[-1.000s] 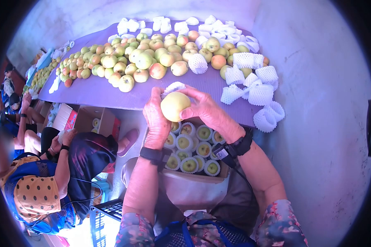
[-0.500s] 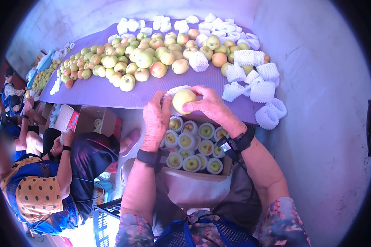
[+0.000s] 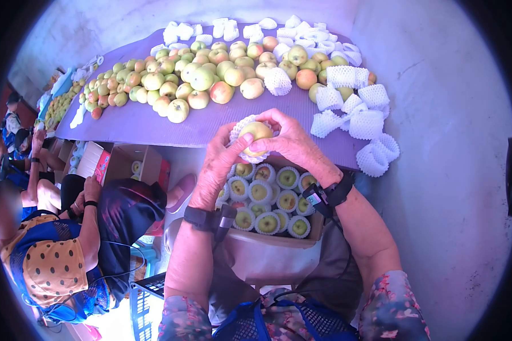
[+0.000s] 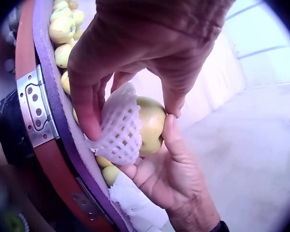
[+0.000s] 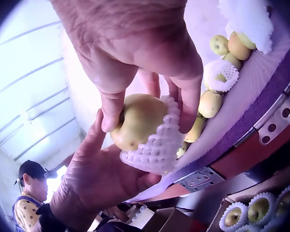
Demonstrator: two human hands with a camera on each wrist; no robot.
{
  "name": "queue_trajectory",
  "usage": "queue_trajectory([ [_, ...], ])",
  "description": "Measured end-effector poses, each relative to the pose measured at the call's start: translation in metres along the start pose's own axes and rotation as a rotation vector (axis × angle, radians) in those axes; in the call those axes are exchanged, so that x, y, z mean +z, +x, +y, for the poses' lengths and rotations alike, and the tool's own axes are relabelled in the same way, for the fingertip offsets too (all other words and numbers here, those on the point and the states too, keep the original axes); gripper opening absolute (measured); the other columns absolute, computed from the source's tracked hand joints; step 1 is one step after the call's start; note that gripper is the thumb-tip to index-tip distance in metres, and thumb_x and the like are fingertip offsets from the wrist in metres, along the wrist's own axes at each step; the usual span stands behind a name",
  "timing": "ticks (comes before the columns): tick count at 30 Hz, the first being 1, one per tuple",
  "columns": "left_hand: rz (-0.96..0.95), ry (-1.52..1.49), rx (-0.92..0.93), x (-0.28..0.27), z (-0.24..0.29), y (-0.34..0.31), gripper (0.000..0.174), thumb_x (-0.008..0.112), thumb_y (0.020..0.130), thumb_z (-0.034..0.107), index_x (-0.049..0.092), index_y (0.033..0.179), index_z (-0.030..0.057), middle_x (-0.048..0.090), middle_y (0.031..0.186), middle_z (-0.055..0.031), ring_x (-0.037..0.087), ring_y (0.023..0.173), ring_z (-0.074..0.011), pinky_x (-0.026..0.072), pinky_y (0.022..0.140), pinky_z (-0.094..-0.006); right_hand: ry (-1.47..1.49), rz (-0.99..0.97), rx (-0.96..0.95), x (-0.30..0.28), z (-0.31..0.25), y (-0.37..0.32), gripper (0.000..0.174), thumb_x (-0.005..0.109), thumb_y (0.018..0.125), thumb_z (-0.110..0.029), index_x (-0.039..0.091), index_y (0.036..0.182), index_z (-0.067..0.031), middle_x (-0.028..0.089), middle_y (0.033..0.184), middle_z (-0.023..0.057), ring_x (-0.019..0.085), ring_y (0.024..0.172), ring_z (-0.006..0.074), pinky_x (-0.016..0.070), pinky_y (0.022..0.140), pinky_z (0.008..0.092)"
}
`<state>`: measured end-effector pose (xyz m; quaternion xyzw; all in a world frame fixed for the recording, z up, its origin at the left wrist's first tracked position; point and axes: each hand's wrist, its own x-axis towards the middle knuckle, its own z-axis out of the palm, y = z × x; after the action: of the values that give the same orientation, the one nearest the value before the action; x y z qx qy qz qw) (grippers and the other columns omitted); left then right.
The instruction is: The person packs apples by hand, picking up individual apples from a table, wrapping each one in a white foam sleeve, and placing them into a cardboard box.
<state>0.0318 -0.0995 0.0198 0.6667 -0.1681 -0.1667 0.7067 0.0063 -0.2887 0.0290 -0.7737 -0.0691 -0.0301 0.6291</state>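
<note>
In the head view a yellow-green apple (image 3: 258,134) is held between both hands above the near edge of the table. A white foam net sleeve (image 4: 120,133) covers one side of it, and the stem end is bare. My left hand (image 3: 215,165) grips the sleeve and apple from the left, its thumb over the bare skin. From the other side my right hand (image 3: 297,146) holds the apple, thumb on its front. In the right wrist view the netting (image 5: 157,145) hugs the apple's lower side, near the fingers of both hands.
Loose apples (image 3: 202,78) are heaped on the purple-covered table (image 3: 142,126), with empty foam sleeves (image 3: 367,124) at its right end. Below my hands stands a cardboard box (image 3: 284,241) of sleeved apples (image 3: 260,191). Another person (image 3: 51,261) sits at the left by an open carton (image 3: 136,162).
The apple has gone from largely bare in the right hand to seated in the foam sleeve. The left thumb has come over onto the apple, and both hands have moved slightly right.
</note>
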Motion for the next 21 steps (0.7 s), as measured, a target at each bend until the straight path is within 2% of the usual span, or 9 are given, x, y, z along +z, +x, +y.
queue_trajectory([
  [3,-0.001,-0.141,-0.049,0.001,-0.001,-0.002,0.057,0.067,0.089,0.036,0.048,0.128,-0.0009,0.061,0.112,-0.0130,0.064,0.097,-0.0188,0.0528,0.081,-0.0290,0.045,-0.025,-0.031,-0.003,0.006,0.005,0.065,0.085,0.069,-0.023,0.055,0.121,0.0011,0.062,0.112,0.0143,0.059,0.103,0.0205,0.0490,0.089,0.0333],
  [6,0.046,-0.356,-0.013,0.003,-0.006,0.002,0.049,0.066,0.091,0.028,0.048,0.127,0.0000,0.062,0.113,-0.0129,0.065,0.096,-0.0195,0.0539,0.083,-0.0305,0.152,-0.014,-0.017,-0.003,0.010,0.006,0.074,0.084,0.071,-0.024,0.047,0.129,0.0006,0.058,0.119,0.0163,0.057,0.109,0.0223,0.0479,0.092,0.0342],
  [10,0.102,-0.333,0.042,0.004,-0.014,0.007,0.042,0.066,0.091,0.024,0.050,0.123,0.0019,0.062,0.111,-0.0114,0.064,0.100,-0.0192,0.0542,0.086,-0.0333,0.272,0.023,0.010,0.002,0.020,0.008,0.083,0.084,0.071,-0.023,0.038,0.136,-0.0008,0.055,0.121,0.0177,0.056,0.109,0.0243,0.0475,0.095,0.0355],
  [12,0.158,-0.303,0.060,0.009,-0.015,0.008,0.041,0.066,0.091,0.024,0.050,0.122,0.0035,0.062,0.110,-0.0103,0.063,0.102,-0.0184,0.0541,0.086,-0.0335,0.265,0.040,-0.029,0.006,0.024,0.010,0.082,0.084,0.071,-0.020,0.039,0.136,-0.0013,0.055,0.121,0.0177,0.056,0.109,0.0246,0.0474,0.095,0.0356],
  [15,0.165,-0.315,0.010,0.010,-0.011,0.006,0.037,0.066,0.091,0.026,0.053,0.118,0.0054,0.062,0.109,-0.0074,0.061,0.102,-0.0156,0.0536,0.082,-0.0312,0.298,0.042,-0.042,0.006,0.022,0.009,0.081,0.083,0.070,-0.017,0.039,0.136,-0.0017,0.055,0.121,0.0172,0.056,0.110,0.0247,0.0470,0.095,0.0355],
  [18,0.224,-0.171,-0.028,0.003,-0.005,0.002,0.031,0.065,0.092,0.028,0.058,0.114,0.0064,0.063,0.105,-0.0045,0.061,0.094,-0.0121,0.0525,0.076,-0.0276,0.331,0.017,-0.013,0.004,0.018,0.009,0.081,0.083,0.069,-0.015,0.040,0.136,-0.0016,0.054,0.121,0.0165,0.055,0.111,0.0246,0.0466,0.095,0.0351],
  [21,0.257,-0.156,0.012,0.001,-0.017,0.011,0.025,0.062,0.094,0.026,0.063,0.107,0.0045,0.064,0.094,-0.0022,0.060,0.080,-0.0089,0.0507,0.066,-0.0249,0.326,-0.021,0.036,0.001,0.015,0.008,0.081,0.083,0.068,-0.014,0.040,0.136,-0.0014,0.055,0.121,0.0161,0.055,0.112,0.0245,0.0463,0.096,0.0349],
])
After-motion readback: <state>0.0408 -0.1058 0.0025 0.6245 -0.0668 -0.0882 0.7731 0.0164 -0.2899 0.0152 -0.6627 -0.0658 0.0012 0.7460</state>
